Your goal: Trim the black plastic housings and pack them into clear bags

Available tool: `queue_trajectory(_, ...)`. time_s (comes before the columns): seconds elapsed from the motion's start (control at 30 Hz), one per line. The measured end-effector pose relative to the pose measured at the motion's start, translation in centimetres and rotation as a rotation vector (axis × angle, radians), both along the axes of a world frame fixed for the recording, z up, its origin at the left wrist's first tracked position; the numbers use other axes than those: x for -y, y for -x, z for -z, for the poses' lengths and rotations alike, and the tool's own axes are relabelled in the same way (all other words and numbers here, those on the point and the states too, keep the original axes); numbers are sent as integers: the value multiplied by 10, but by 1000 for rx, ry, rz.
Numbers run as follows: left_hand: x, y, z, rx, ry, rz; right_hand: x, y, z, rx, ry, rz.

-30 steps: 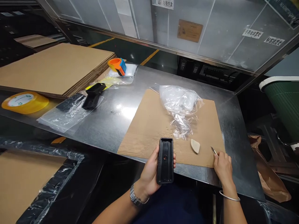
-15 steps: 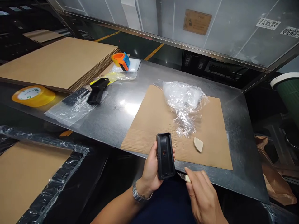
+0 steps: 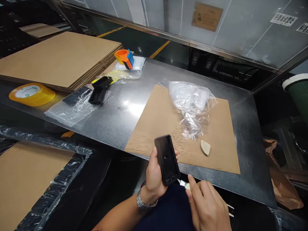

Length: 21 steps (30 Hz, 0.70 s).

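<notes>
My left hand [image 3: 154,176] is wrapped round a black rectangular plastic tray-like part [image 3: 168,165], its hollow side facing up and a small hole in its floor. Between the fingers of my right hand [image 3: 207,200] is a small knife [image 3: 185,184] with a pale handle and a short blade. The blade tip lies at the lower right corner of the black part; whether it touches cannot be made out. Beyond my hands, a cardboard sheet [image 3: 149,128] on the metal table carries a beige wedge-shaped piece [image 3: 205,148] and a crumpled clear plastic bag [image 3: 192,99].
On the left of the metal table [image 3: 113,128] are stacked cardboard sheets [image 3: 67,57], a yellow tape roll [image 3: 32,94], black parts [image 3: 98,93] on plastic bags, and an orange-and-blue tape dispenser [image 3: 125,59]. A plastic-lined box [image 3: 86,154] stands lower left.
The black part has tilted and shifted slightly left in my left hand. My right hand has moved left, bringing the knife blade up to the part's lower right corner.
</notes>
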<state>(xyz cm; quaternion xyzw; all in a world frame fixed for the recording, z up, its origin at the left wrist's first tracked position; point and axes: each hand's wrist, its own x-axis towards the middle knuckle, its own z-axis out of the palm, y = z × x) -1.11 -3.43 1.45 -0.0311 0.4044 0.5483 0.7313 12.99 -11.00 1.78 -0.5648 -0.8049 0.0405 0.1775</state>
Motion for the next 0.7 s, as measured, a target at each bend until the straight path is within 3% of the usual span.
queue_trajectory(0.3, 0, 1, 0, -19, 7, -10, -5, -7, 4, 77, -58, -109)
queue_trajectory(0.7, 3, 0, 1, -24, -19, -1, -3, -2, -1, 135, -57, -50)
